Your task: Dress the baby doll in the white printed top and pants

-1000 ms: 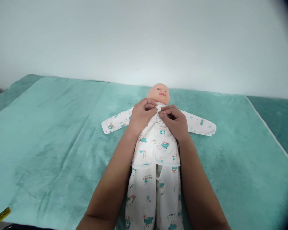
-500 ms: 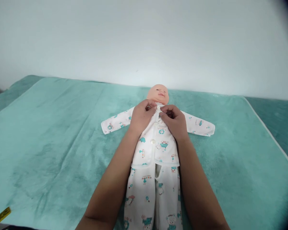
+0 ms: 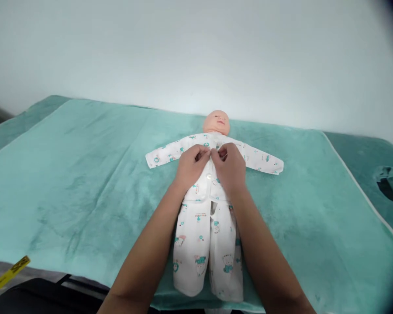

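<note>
A baby doll (image 3: 216,121) lies on its back on a teal blanket (image 3: 85,174), dressed in a white printed shirt (image 3: 249,155) and matching trousers (image 3: 196,248). My left hand (image 3: 191,165) and my right hand (image 3: 228,167) rest side by side on the doll's chest. Both pinch the front edges of the shirt at the button line, fingers curled. The sleeves lie spread out flat to either side.
A pale wall rises right behind the blanket. The blanket's white-trimmed right edge (image 3: 363,192) runs diagonally, with a darker teal surface and a dark hollow (image 3: 391,185) beyond it. A yellow tape strip (image 3: 8,276) and a dark object (image 3: 36,298) lie at the lower left.
Both hands have moved down from the shirt's collar to the middle of the chest. The view has pulled back, so the trouser ends and the blanket's front edge now show.
</note>
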A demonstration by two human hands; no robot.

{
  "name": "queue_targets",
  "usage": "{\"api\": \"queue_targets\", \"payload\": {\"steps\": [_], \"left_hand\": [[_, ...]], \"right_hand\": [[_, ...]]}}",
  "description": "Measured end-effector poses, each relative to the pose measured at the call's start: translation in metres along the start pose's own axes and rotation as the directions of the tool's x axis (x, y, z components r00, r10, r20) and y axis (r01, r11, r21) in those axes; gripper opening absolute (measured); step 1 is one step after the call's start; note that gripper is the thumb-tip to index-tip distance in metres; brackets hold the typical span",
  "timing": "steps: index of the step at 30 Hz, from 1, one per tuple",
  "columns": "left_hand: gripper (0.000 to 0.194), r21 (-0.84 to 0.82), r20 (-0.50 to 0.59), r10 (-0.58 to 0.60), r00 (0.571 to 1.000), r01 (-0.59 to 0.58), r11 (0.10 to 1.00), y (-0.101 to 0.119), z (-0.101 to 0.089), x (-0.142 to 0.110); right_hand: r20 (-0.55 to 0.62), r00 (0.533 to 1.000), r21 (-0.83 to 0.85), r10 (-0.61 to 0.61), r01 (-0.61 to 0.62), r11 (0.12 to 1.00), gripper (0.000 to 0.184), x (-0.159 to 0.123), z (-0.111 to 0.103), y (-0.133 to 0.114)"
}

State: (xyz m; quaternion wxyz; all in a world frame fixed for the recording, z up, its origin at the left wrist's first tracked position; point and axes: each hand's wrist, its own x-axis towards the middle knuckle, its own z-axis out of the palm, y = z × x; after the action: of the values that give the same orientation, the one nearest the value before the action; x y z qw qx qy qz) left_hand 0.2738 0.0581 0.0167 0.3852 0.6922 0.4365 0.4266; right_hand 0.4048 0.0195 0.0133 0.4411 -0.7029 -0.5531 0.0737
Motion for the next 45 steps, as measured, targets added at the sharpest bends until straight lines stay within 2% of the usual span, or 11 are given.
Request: {"api": "queue_targets", "payload": {"steps": [3, 6, 13, 18, 21, 29, 32, 35, 38, 42, 45], "left_hand": [[0.018, -0.046, 0.067, 0.043, 0.997, -0.04, 0.998, -0.008, -0.003, -0.004], [0.018, -0.059, 0.123, 0.064, 0.99, -0.057, 0.997, -0.012, -0.005, 0.0], [0.023, -0.118, 0.188, -0.03, 0.982, 0.053, 0.992, -0.006, -0.009, 0.005], [0.02, -0.153, 0.215, -0.047, 0.975, 0.081, 0.985, -0.008, -0.01, 0.006], [0.021, -0.218, 0.224, -0.068, 0.972, 0.118, 0.969, -0.012, -0.011, 0.007], [0.026, -0.407, 0.174, -0.126, 0.977, 0.188, 0.894, -0.024, -0.014, 0.01], [0.026, -0.429, 0.174, -0.133, 0.976, 0.197, 0.882, -0.027, -0.014, 0.012], [0.025, -0.502, 0.167, -0.149, 0.975, 0.215, 0.838, -0.028, -0.013, 0.012], [0.023, -0.567, 0.141, -0.166, 0.976, 0.217, 0.794, -0.029, -0.012, 0.013], [0.023, -0.563, 0.116, -0.177, 0.977, 0.212, 0.799, -0.03, -0.012, 0.013], [0.024, -0.564, 0.116, -0.17, 0.979, 0.206, 0.8, -0.031, -0.011, 0.013]], "right_hand": [[0.068, 0.997, -0.054, 0.034, -0.03, 0.998, 0.024, -0.013, -0.004, 0.004], [0.118, 0.99, -0.033, 0.077, -0.074, 0.997, 0.028, -0.014, -0.007, 0.008], [0.155, 0.977, 0.075, 0.148, -0.161, 0.984, 0.032, 0.003, -0.008, 0.007], [0.144, 0.977, -0.024, 0.159, -0.158, 0.987, 0.037, 0.023, -0.001, 0.007], [0.14, 0.977, -0.045, 0.16, -0.155, 0.987, 0.034, 0.029, 0.002, 0.009], [0.101, 0.971, 0.209, 0.218, -0.235, 0.949, 0.011, 0.029, -0.006, 0.009], [0.117, 0.979, 0.168, 0.168, -0.186, 0.968, 0.014, 0.026, -0.009, 0.001], [0.133, 0.987, -0.019, 0.088, -0.087, 0.996, 0.017, 0.019, -0.01, -0.01], [0.155, 0.988, -0.198, 0.011, 0.02, 0.98, 0.02, 0.01, -0.009, -0.018], [0.206, 0.976, -0.263, -0.074, 0.128, 0.956, 0.019, 0.0, -0.017, -0.024], [0.267, 0.96, -0.293, -0.085, 0.165, 0.942, 0.02, -0.004, -0.025, -0.029]]}}
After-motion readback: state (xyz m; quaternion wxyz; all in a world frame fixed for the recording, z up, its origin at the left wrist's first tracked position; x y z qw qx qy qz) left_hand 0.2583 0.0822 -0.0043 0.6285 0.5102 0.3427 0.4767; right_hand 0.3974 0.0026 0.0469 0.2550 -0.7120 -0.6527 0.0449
